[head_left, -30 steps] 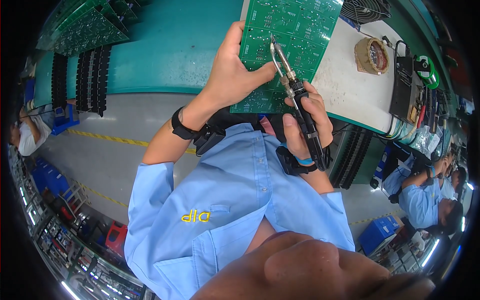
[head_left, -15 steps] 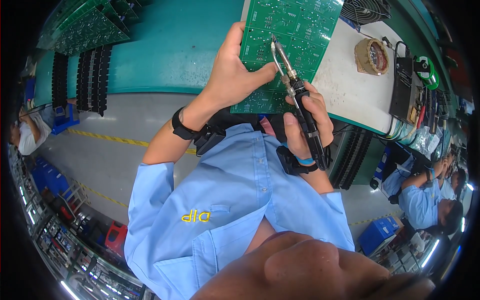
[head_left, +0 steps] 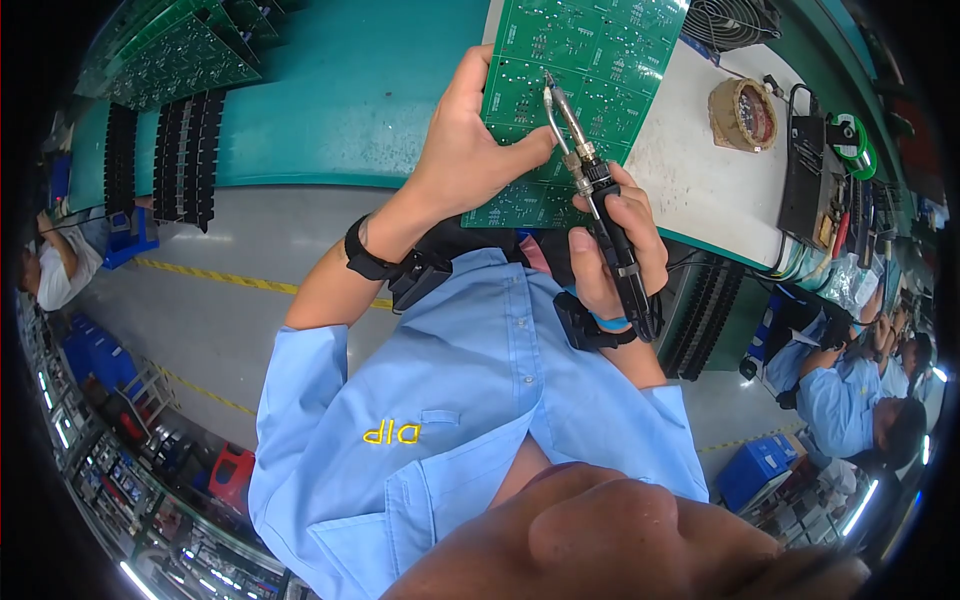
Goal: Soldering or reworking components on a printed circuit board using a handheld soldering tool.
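Shifted slightly right since a second ago are the green circuit board [head_left: 610,70], left hand [head_left: 462,155], right hand [head_left: 625,245] and two-pronged tool [head_left: 601,188]. The board's near edge seems to jut past the tabletop [head_left: 330,110], which gives broad room leftward. Left fingers grip the board's left edge, thumb over its face; right fingers wrap the tool's handle, prongs above the board.

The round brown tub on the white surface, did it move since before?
No, the round brown tub sits in the same spot, left of the black box, as in both earlier pictures.
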`<state>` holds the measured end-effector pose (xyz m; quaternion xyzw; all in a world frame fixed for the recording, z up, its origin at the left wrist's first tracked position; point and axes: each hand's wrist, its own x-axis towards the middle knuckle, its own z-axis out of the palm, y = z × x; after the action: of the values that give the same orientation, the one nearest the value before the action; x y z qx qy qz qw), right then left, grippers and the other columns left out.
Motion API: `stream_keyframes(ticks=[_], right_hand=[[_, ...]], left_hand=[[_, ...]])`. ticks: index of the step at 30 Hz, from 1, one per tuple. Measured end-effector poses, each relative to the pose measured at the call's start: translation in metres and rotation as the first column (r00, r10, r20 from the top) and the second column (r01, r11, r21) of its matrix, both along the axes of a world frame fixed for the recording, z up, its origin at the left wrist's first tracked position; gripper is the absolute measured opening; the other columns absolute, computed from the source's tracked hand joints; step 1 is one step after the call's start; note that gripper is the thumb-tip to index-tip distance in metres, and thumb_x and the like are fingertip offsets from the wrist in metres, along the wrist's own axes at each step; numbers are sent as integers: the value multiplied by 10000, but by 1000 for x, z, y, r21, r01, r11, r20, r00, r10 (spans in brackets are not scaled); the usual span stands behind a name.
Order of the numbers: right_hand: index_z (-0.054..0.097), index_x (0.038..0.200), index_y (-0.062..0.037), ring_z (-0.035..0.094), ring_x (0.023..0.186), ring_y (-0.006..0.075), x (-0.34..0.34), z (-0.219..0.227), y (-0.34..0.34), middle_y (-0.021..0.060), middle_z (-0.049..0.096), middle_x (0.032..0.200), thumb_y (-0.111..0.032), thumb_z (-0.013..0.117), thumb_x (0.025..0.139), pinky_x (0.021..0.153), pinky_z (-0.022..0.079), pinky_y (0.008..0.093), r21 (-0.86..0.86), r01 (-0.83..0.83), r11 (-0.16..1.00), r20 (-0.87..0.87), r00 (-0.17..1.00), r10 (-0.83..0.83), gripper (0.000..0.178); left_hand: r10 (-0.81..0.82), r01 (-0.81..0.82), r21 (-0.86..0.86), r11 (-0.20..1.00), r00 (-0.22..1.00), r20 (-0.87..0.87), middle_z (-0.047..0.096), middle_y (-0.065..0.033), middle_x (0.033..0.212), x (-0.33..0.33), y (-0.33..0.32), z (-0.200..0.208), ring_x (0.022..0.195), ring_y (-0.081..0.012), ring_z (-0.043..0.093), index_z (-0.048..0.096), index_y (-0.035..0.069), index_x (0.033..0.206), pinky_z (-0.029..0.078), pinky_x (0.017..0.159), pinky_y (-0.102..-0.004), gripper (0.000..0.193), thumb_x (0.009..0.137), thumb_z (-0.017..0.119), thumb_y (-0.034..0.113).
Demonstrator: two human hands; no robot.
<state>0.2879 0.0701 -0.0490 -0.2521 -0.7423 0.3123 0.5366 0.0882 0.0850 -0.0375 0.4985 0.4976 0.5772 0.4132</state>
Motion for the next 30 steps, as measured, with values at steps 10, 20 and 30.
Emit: stream_keyframes(ticks=[10,20,30], right_hand=[[612,1157,12,676,879,331,7,2,-4,168,688,911,-11,753,760,1002,453,625,-3,-14,1000,-21,1000,14,422],[538,1312,20,664,1024,240,66,8,19,178,690,1088,-51,690,904,941,512,366,-126,480,868,61,877,-476,441],[522,1331,24,645,1096,216,88,2,50,199,677,1181,-139,621,988,953,499,349,-263,612,746,60,782,-620,393]], left_hand=[[0,0,-5,1000,1000,16,629,-81,1137,0,1,-5,1059,-154,605,474,2,1286,497,927,-313,599,769,776,21],[-26,23,-43,999,997,-67,639,-81,1129,-13,-15,31,1021,-142,616,478,-15,1296,512,886,-293,600,775,774,5],[-129,366,50,929,449,-884,638,-109,1029,-50,-28,127,919,-278,654,523,27,1285,536,784,-351,574,746,706,-50]])
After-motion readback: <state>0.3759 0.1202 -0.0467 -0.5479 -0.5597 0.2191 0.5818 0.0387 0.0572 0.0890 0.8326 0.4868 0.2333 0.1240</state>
